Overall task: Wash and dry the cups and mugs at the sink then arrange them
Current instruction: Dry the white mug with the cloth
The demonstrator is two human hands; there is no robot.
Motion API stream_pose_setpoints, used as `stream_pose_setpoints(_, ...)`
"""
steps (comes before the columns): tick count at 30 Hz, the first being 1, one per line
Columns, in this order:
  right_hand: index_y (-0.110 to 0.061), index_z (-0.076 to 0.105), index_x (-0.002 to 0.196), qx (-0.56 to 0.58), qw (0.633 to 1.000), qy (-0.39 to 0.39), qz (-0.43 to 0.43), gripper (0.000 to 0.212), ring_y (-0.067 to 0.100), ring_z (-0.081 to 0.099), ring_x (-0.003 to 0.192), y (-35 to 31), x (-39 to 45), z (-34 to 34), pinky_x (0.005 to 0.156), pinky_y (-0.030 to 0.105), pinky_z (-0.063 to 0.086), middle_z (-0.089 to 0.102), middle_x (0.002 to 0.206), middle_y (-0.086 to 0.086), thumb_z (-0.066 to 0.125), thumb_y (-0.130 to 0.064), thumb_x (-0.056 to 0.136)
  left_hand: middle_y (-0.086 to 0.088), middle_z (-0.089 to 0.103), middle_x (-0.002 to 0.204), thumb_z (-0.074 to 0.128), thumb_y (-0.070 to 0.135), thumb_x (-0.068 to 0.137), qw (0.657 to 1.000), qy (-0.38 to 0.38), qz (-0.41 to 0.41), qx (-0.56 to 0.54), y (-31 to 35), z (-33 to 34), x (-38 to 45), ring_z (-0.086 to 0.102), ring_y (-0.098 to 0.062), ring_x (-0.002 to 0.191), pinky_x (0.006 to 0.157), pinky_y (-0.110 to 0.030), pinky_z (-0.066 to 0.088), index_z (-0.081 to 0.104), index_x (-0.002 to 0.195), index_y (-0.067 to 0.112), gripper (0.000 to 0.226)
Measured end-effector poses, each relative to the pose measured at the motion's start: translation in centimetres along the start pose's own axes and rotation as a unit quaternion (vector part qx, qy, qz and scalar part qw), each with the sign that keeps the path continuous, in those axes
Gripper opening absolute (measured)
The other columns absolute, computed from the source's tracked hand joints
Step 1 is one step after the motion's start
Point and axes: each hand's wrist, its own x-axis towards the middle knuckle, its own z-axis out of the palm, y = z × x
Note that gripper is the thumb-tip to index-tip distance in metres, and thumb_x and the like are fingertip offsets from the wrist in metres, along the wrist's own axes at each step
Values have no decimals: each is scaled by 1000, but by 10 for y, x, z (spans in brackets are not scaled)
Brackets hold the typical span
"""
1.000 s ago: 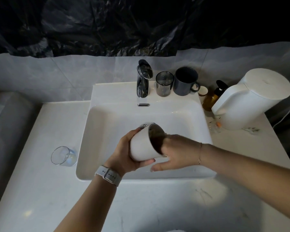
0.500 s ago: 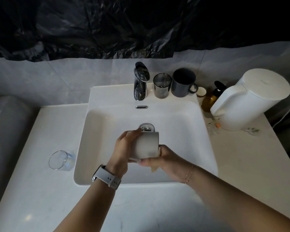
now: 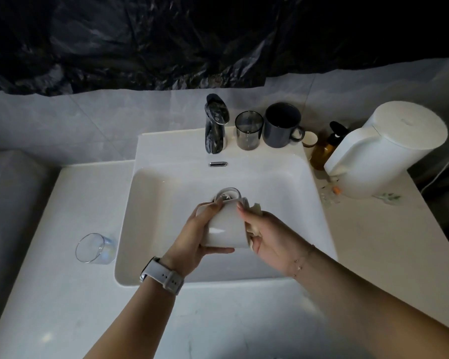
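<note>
Hands meet over the white rectangular ceramic sink [image 3: 306,203], and between them we hold the white glazed ceramic mug [image 3: 224,226]. Our left hand [image 3: 196,238] wraps the mug's left side, fingers over the top and thumb under the near end. Our right hand [image 3: 272,238] presses a pale crumpled cloth or sponge [image 3: 254,224] against the right side, fingers curled round it. The mug lies nearly on its side above the basin, long axis running away from us toward the chrome drain [image 3: 227,194]; which end is the mouth we cannot tell. We judge the wiping of the outside under way, so the coming move turns the mug about that axis, the left hand rotating, the right rubbing. On the ledge behind wait a smoky grey glass tumbler [image 3: 248,130] and a dark grey mug [image 3: 280,125]; a clear drinking glass [image 3: 94,248] lies on the counter, left.
</note>
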Motion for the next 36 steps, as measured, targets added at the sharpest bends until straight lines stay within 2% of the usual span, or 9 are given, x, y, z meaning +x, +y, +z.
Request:
stream_pose_setpoints(8, -11, 72, 104, -103, 988, 40, -106, 37, 24, 61, 117, 0, -4, -24, 102, 34, 46, 69, 116, 11, 70, -32, 74, -4, 71, 89, 59, 48, 87, 989, 46, -57, -132, 5, 3, 4, 69, -25, 81, 58, -39, 59, 71, 96, 28, 25)
stream_pose_setpoints(13, -19, 70, 100, -39, 972, 85, -216, 18, 11, 66, 102, -40, -9, -48, 89, 21, 51, 73, 104, -3, 59, -26, 86, -7, 70, 111, 52, 45, 94, 959, 12, -144, -243, -4, -6, 6, 62, -38, 109, 53, -30, 57, 75, 103, 30, 29)
stream_pose_setpoints(20, -8, 55, 131, -273, 939, 26, -206, 38, -1, 61, 108, -9, 25, -30, 93, 16, 46, 67, 114, -14, 54, 0, 94, -8, 70, 114, 64, 56, 82, 950, 5, -173, -262, -10, 11, 8, 67, -36, 96, 46, -29, 55, 67, 122, 28, 50)
stream_pose_setpoints(25, -8, 66, 71, -251, 948, 143, -136, 14, 17, 47, 62, 18, 23, -28, 60, 29, 37, 59, 61, 0, 63, 0, 82, -7, 69, 91, 59, 47, 89, 982, 70, -1, -173, -8, 9, 6, 70, -26, 80, 58, -39, 57, 69, 102, 22, 30)
stream_pose_setpoints(28, 4, 68, 81, -153, 979, 126, -41, 13, 34, 65, 74, 29, 8, -30, 72, 40, 49, 69, 76, 20, 65, -7, 77, -11, 64, 102, 65, 50, 76, 987, 114, 65, -97, -3, 8, 4, 66, -28, 89, 63, -50, 58, 62, 117, 9, 58)
stream_pose_setpoints(30, 18, 60, 98, -122, 988, 97, 8, 38, 43, 66, 90, 32, 6, -35, 80, 44, 51, 65, 94, 35, 65, -7, 69, -7, 63, 94, 65, 47, 72, 986, 124, 88, -65, 0, 8, 1, 66, -23, 81, 59, -49, 57, 61, 113, 8, 57)
stream_pose_setpoints(32, 23, 57, 91, -146, 984, 101, 26, 41, 36, 63, 78, 25, 8, -36, 71, 38, 49, 61, 84, 29, 63, -3, 60, -5, 64, 91, 68, 44, 72, 991, 95, 87, -42, 2, 9, -3, 67, -21, 80, 58, -48, 57, 62, 111, 9, 53)
stream_pose_setpoints(34, 11, 60, 66, -219, 967, 131, -9, 1, 24, 54, 57, 16, 12, -34, 57, 28, 42, 57, 65, 18, 59, 11, 67, -6, 66, 96, 70, 44, 74, 994, 65, 87, -7, 1, 10, -7, 68, -22, 83, 59, -48, 57, 64, 111, 12, 50)
stream_pose_setpoints(36, -9, 56, 52, -302, 936, 144, -107, 36, 11, 46, 49, 9, 22, -38, 53, 26, 36, 50, 51, 4, 55, 19, 75, -5, 66, 99, 70, 47, 74, 995, 51, 85, 8, -1, 9, -10, 68, -22, 86, 61, -46, 58, 65, 111, 15, 49)
